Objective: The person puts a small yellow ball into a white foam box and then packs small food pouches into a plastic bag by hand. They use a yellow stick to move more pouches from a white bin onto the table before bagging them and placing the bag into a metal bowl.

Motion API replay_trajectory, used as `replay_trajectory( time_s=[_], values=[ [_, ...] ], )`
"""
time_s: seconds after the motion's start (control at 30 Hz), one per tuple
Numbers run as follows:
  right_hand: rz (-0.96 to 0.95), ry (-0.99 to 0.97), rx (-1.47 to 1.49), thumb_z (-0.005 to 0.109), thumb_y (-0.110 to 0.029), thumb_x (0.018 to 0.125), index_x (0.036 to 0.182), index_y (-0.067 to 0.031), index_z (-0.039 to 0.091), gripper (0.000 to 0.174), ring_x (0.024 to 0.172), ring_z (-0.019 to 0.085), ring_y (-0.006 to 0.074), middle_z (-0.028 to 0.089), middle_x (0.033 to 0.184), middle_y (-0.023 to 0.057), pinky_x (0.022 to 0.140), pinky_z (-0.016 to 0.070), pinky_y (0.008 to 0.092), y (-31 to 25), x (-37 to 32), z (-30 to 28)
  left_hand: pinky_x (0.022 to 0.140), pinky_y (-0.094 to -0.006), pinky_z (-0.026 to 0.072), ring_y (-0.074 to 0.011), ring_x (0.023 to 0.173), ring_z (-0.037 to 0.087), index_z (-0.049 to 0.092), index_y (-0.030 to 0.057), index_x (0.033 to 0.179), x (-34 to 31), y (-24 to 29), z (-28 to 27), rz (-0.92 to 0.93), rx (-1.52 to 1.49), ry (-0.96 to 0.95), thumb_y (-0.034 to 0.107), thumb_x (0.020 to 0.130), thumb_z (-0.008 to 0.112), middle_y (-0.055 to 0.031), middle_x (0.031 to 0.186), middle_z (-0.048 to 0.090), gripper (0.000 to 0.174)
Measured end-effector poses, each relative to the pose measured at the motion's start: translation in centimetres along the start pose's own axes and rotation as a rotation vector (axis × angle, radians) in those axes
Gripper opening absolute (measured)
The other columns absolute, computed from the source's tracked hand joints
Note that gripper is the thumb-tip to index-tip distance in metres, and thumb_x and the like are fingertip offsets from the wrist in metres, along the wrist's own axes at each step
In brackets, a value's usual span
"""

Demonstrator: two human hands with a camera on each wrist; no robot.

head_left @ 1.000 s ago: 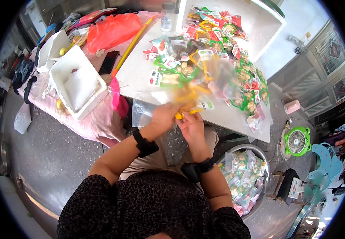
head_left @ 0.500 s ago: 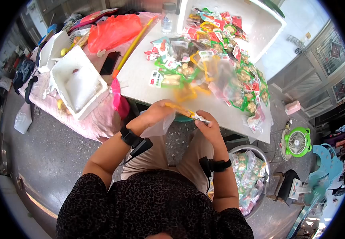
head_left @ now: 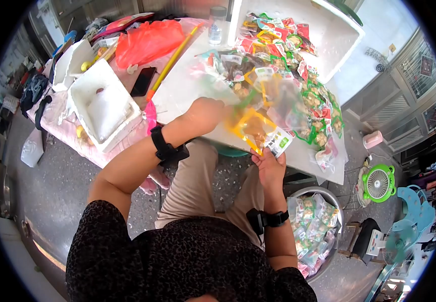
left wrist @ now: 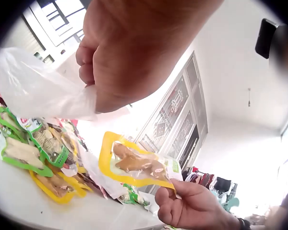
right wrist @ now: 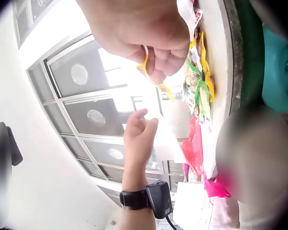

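Between the thumb and fingers of my right hand (head_left: 271, 170) is a yellow-edged packet of brown food (left wrist: 139, 165), pinched at one corner. It is tilted up over the table's near edge, with its white label end towards me in the head view. My left hand (head_left: 204, 115) is raised over the table, left of the packet and apart from it. In the left wrist view its curled fingers grip a clear plastic bag (left wrist: 43, 88), which trails out to the side. That bag is only a blur in the head view.
Green-, red- and yellow-edged packets (head_left: 311, 100) are heaped on the white table (head_left: 175, 103), below a foam box (head_left: 341, 38). A metal basin (head_left: 339, 211) of bagged packets stands on the floor at right. Left lie another foam box (head_left: 84, 105), a phone (head_left: 143, 81) and a yellow stick (head_left: 178, 53).
Both hands were on the yellow-edged packet. My left hand has let go of it and moved up over the table with the plastic bag; the right hand now tilts the packet up alone.
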State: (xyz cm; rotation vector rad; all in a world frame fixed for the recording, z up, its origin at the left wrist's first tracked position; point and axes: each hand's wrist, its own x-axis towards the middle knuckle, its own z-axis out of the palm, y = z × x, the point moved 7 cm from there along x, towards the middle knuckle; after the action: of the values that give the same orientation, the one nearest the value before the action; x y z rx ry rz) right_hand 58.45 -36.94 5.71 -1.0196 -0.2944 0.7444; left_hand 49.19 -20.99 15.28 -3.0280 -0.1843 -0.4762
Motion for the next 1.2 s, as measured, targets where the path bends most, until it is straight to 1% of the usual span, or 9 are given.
replay_trajectory(
  time_s=[0.1, 0.17, 0.37, 0.57, 0.77, 0.87, 0.97, 1.1, 1.2],
  values=[
    [-0.030, 0.066, 0.018, 0.045, -0.006, 0.082, 0.104, -0.0040, 0.043, 0.022, 0.077, 0.057, 0.0188, 0.053, 0.095, 0.0074, 0.061, 0.0478, 0.0266, 1.0, 0.3, -1.5, 0.058, -0.0373, 0.0430, -0.0305, 0.068, 0.054, 0.042, 0.0107, 0.110, -0.9, -1.3, 7.2, -0.250, -0.483, -0.091, 0.006, 0.070, 0.043, -0.0149, 0.074, 0.054, 0.041],
    [-0.032, 0.099, 0.013, 0.045, -0.005, 0.082, 0.104, -0.0043, 0.043, 0.023, 0.078, 0.055, 0.0168, 0.052, 0.095, 0.0068, 0.061, 0.0482, 0.0273, 1.4, 0.4, -2.0, 0.064, -0.0364, 0.0434, -0.0295, 0.075, 0.055, 0.034, 0.0124, 0.119, -1.8, -0.6, 8.7, -0.171, -0.606, 0.084, 0.006, 0.069, 0.041, -0.0173, 0.084, 0.055, 0.050],
    [0.007, 0.033, 0.055, 0.043, -0.003, 0.082, 0.107, -0.0074, 0.042, 0.025, 0.084, 0.054, 0.0176, 0.051, 0.100, 0.0072, 0.064, 0.0487, 0.0311, 2.8, 0.4, -0.7, 0.059, -0.0314, 0.0438, -0.0217, 0.067, 0.056, 0.037, 0.0057, 0.114, -3.2, -0.6, 9.2, -0.697, -0.916, -0.125, 0.006, 0.071, 0.046, -0.0108, 0.074, 0.056, 0.044],
    [0.148, 0.044, -0.010, 0.045, -0.006, 0.081, 0.099, -0.0071, 0.042, 0.019, 0.078, 0.056, 0.0178, 0.053, 0.095, 0.0066, 0.060, 0.0487, 0.0299, 6.6, 0.9, 0.1, 0.056, -0.0282, 0.0426, -0.0169, 0.063, 0.054, 0.041, 0.0003, 0.107, -3.5, -1.1, 9.7, -0.642, -0.955, 0.126, 0.007, 0.072, 0.049, -0.0091, 0.070, 0.055, 0.037],
    [0.253, 0.058, -0.145, 0.046, -0.010, 0.081, 0.103, -0.0044, 0.038, 0.024, 0.074, 0.057, 0.0200, 0.052, 0.093, 0.0079, 0.056, 0.0474, 0.0253, 6.9, 1.3, 0.0, 0.059, -0.0323, 0.0427, -0.0255, 0.066, 0.054, 0.047, 0.0032, 0.099, -3.4, 0.5, 7.2, -0.551, -0.881, 0.094, 0.006, 0.071, 0.046, -0.0129, 0.073, 0.054, 0.027],
    [0.263, 0.007, -0.022, 0.046, -0.011, 0.081, 0.103, -0.0066, 0.037, 0.024, 0.074, 0.057, 0.0196, 0.052, 0.093, 0.0082, 0.055, 0.0464, 0.0251, 7.0, 1.8, 1.4, 0.071, -0.0355, 0.0413, -0.0297, 0.084, 0.052, 0.054, 0.0086, 0.095, -2.9, 1.5, 5.8, -0.504, -0.769, 0.091, 0.016, 0.077, 0.039, -0.0110, 0.089, 0.056, 0.024],
    [0.256, -0.042, 0.076, 0.046, -0.013, 0.082, 0.103, -0.0110, 0.039, 0.022, 0.075, 0.057, 0.0199, 0.054, 0.093, 0.0085, 0.053, 0.0447, 0.0256, 8.3, 2.7, 2.9, 0.063, -0.0361, 0.0426, -0.0310, 0.074, 0.052, 0.050, 0.0046, 0.095, -2.8, 1.3, 7.3, -0.558, -0.742, 0.120, 0.006, 0.072, 0.044, -0.0142, 0.081, 0.054, 0.024],
    [0.471, -0.095, -0.232, 0.046, -0.021, 0.082, 0.102, -0.0082, 0.040, 0.024, 0.067, 0.056, 0.0167, 0.054, 0.083, 0.0059, 0.049, 0.0432, 0.0244, 8.6, 2.3, 3.5, 0.062, -0.0358, 0.0426, -0.0305, 0.073, 0.053, 0.051, 0.0050, 0.093, -3.7, 0.2, 7.3, -0.571, -0.722, 0.182, 0.009, 0.072, 0.045, -0.0135, 0.080, 0.054, 0.022],
    [0.294, -0.092, -0.577, 0.047, -0.020, 0.081, 0.092, -0.0060, 0.045, 0.018, 0.056, 0.054, 0.0133, 0.054, 0.079, 0.0064, 0.045, 0.0422, 0.0242, 7.3, 3.6, 1.5, 0.062, -0.0357, 0.0424, -0.0297, 0.073, 0.053, 0.052, 0.0044, 0.088, -4.7, -0.1, 7.0, -0.647, -0.720, 0.131, 0.009, 0.072, 0.045, -0.0132, 0.079, 0.054, 0.018]
  ],
)
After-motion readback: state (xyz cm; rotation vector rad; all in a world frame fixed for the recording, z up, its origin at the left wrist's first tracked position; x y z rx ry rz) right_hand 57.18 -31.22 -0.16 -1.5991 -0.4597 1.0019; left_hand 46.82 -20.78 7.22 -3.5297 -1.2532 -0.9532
